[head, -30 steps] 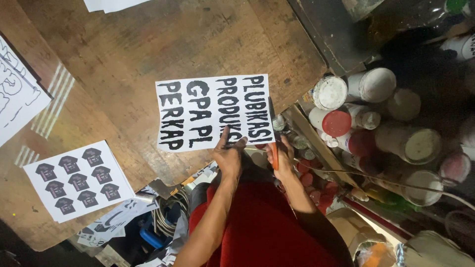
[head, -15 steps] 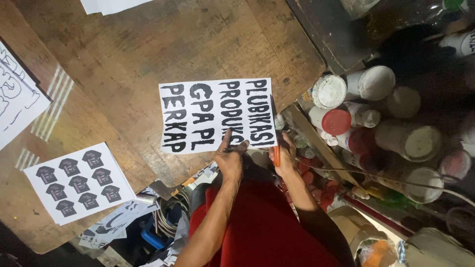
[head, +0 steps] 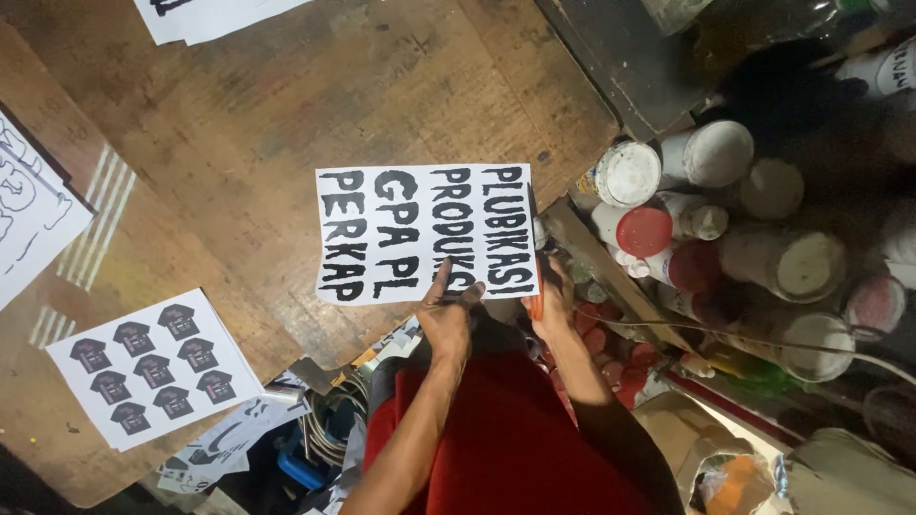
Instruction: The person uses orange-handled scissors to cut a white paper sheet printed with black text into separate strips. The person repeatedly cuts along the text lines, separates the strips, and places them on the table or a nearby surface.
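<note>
A white paper sheet printed with large black block letters (head: 425, 232) lies flat on the worn brown wooden bench (head: 286, 124), its near edge hanging just past the bench's lip at six o'clock, probably so that both hands can get at that edge. The left hand (head: 447, 319) presses down on the sheet's lower edge with the index finger stretched out over the lettering and the other fingers curled, pinning the paper so that it cannot slide. The right hand (head: 551, 300) sits at the sheet's lower right corner, closed around a slim orange-red tool (head: 536, 305), perhaps a cutter; whether its tip touches the paper cannot be told.

At three o'clock, well off the bench, a crowd of round paint tubs and cans with white and red lids (head: 725, 219) stands packed together. At eight o'clock a white sheet printed with rows of small dark shirt pictures (head: 153, 367) lies flat on the bench, apart from the lettered one. More white printed sheets (head: 29, 215) lie at nine o'clock. A red garment (head: 515, 448) covers the person's lap at six o'clock.
</note>
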